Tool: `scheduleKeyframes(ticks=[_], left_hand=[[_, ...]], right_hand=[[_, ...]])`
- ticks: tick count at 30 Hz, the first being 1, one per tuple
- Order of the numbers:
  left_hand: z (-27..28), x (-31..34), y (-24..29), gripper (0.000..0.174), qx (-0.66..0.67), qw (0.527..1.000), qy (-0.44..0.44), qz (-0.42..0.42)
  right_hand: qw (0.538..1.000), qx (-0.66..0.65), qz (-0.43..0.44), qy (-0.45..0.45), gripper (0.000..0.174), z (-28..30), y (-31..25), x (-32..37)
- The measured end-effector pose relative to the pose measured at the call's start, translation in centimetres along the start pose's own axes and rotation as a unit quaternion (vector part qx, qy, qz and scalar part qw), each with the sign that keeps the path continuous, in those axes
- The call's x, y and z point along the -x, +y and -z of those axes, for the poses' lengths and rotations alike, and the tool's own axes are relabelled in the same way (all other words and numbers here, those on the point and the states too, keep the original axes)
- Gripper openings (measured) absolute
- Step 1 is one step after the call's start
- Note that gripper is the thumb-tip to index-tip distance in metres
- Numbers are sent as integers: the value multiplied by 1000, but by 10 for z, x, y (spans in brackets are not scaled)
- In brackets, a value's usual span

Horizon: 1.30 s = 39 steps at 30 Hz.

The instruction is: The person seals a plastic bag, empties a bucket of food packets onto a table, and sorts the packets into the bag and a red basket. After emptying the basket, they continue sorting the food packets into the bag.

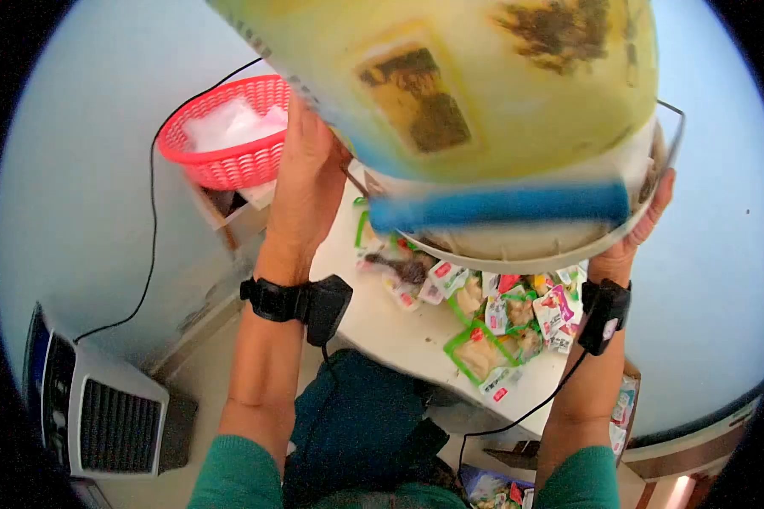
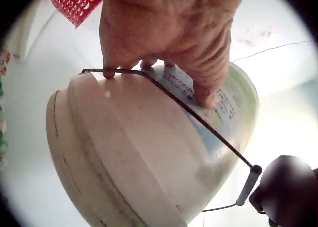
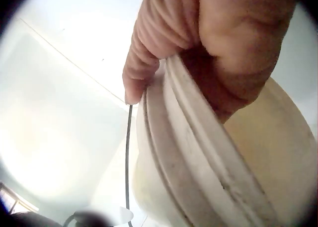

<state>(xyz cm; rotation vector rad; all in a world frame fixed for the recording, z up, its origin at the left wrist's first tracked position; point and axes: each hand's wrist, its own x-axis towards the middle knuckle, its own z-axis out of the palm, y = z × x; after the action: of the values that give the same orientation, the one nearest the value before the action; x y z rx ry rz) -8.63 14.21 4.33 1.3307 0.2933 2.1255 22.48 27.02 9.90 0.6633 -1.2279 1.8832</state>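
Observation:
A large whitish plastic bucket (image 1: 526, 93) with a worn yellow and blue label is held up and tipped over, its rim low and its base up. My left hand (image 1: 314, 144) holds its side; in the left wrist view the fingers and thumb (image 2: 211, 95) of that hand press on the wall by the wire handle (image 2: 198, 118). My right hand (image 1: 632, 242) grips the rim (image 3: 186, 122), fingers curled over its edge. A blue handle grip (image 1: 501, 208) hangs across the bucket. Below lies a heap of small snack packets (image 1: 484, 348), partly hidden by the bucket.
The packets lie on a white table (image 1: 356, 297). At the left, a red plastic basket (image 1: 221, 174) holds white bags. A grey appliance with a black grille (image 1: 119, 424) stands low on the left. More packets fill a container (image 1: 488, 488) on the floor below the table.

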Motion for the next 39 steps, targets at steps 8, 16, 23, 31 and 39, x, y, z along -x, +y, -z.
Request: scheduleKeyframes(ticks=[8, 16, 23, 31, 39], left_hand=[[6, 112, 47, 66, -167, 979, 95, 72], [14, 202, 18, 46, -169, 970, 65, 164], [11, 256, 7, 43, -157, 938, 29, 309], [94, 338, 1, 45, -461, 784, -171, 378], [127, 421, -19, 45, -485, 713, -192, 469]], right_hand=[[766, 384, 225, 463, 62, -100, 27, 20], [843, 418, 107, 322, 50, -114, 6, 28], [894, 352, -131, 244, 59, -187, 57, 13], [806, 501, -268, 165, 70, -267, 145, 18], [816, 447, -327, -168, 37, -273, 238, 39]])
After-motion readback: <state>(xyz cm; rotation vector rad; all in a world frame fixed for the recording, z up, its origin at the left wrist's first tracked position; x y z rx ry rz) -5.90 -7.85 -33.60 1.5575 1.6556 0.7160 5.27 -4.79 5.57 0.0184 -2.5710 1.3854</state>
